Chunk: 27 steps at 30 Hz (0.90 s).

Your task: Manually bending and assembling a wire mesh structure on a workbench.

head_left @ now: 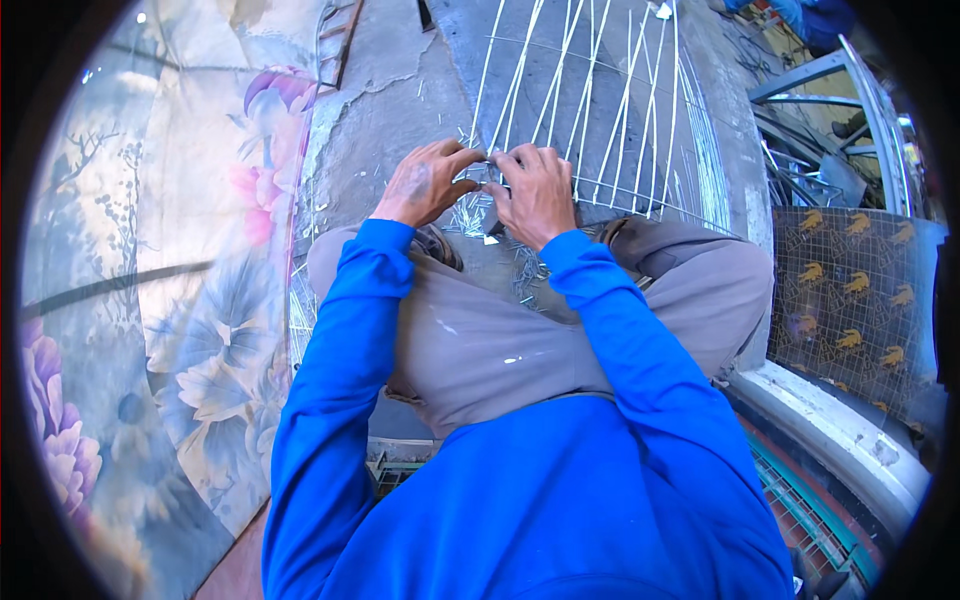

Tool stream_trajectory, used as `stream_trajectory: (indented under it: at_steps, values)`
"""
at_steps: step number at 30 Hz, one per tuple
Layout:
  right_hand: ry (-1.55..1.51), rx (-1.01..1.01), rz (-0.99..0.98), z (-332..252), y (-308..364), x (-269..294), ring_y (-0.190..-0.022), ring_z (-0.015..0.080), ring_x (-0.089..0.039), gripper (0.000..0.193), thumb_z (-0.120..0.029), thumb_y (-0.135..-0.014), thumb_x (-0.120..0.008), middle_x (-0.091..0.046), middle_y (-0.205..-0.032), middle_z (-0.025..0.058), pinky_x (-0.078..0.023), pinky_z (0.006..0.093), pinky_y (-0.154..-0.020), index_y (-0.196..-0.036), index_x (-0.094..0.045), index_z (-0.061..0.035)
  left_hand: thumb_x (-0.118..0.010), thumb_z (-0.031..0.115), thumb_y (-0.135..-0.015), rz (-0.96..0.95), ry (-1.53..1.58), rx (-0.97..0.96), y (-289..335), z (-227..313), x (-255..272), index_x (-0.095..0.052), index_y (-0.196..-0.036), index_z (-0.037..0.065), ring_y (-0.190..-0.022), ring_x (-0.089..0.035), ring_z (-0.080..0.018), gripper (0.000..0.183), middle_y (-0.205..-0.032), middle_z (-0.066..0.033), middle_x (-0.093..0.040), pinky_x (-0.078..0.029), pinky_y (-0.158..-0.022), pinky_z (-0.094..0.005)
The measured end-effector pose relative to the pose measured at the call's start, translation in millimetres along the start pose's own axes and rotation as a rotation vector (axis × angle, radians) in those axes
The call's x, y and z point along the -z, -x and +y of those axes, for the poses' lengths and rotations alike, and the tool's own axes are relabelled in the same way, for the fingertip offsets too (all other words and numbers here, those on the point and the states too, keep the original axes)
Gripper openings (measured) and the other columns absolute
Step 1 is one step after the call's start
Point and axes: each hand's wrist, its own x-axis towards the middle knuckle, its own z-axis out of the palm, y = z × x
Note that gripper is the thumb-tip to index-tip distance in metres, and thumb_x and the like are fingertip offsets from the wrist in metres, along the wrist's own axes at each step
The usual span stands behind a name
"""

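My left hand (pixel 425 183) and my right hand (pixel 537 190) meet close together above the floor, fingers curled and pinching toward each other. What sits between the fingertips is too small to make out. They are at the near left corner of a loose lattice of long, thin, pale rods (pixel 587 90) running away from me. A thin cross rod (pixel 655 203) passes under their near ends, to the right of my right hand. Just below the fingers is a small dark block (pixel 492 221), with short pale offcuts (pixel 466 214) scattered beside it.
A flower-patterned sheet (pixel 200 300) covers the left side. At the right are a grey metal frame (pixel 870 110), a dark printed panel (pixel 845 300) and a pale ledge (pixel 825 425). A brown ladder-like piece (pixel 345 45) lies far left; a green grille (pixel 805 490) is low right.
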Motion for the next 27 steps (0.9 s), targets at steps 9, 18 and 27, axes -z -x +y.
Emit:
stream_trajectory:
  at_steps: [9, 18, 27]
  values:
    - [0.045, 0.015, -0.007, 18.1, 16.9, 78.9, -0.119, 0.0299, -0.058, 0.059, -0.035, -0.084, -0.086, -0.063, -0.124, 0.0084, -0.043, 0.0462, -0.104, -0.137, -0.067, -0.0161, -0.087, 0.034, -0.082, -0.045, 0.02, 0.132, 3.9, 12.9, 9.7, -0.061, -0.139, 0.018, -0.13, -0.055, -0.0412, 0.064, -0.141, -0.0168, -0.056, -0.044, -0.113, -0.05]
    - [0.153, -0.076, -0.096, 90.2, 63.4, 116.6, -0.12, 0.0261, -0.06, 0.053, -0.039, -0.088, -0.081, -0.068, -0.122, 0.0044, -0.042, 0.0448, -0.105, -0.135, -0.067, -0.0179, -0.077, 0.048, -0.091, 0.083, -0.025, -0.178, -39.2, 91.0, -33.4, -0.061, -0.14, 0.011, -0.128, -0.055, -0.034, 0.064, -0.133, -0.0118, -0.062, -0.044, -0.108, -0.0477]
    - [0.184, -0.056, -0.025, 95.2, 66.7, 101.6, -0.114, 0.0213, -0.059, 0.042, -0.042, -0.092, -0.077, -0.069, -0.116, -0.0016, -0.036, 0.0473, -0.106, -0.13, -0.073, -0.0232, -0.071, 0.053, -0.094, 0.173, -0.036, -0.072, -44.1, 107.7, -62.7, -0.064, -0.14, 0.024, -0.111, -0.056, -0.0331, 0.055, -0.118, -0.0104, -0.061, -0.044, -0.098, -0.0488]
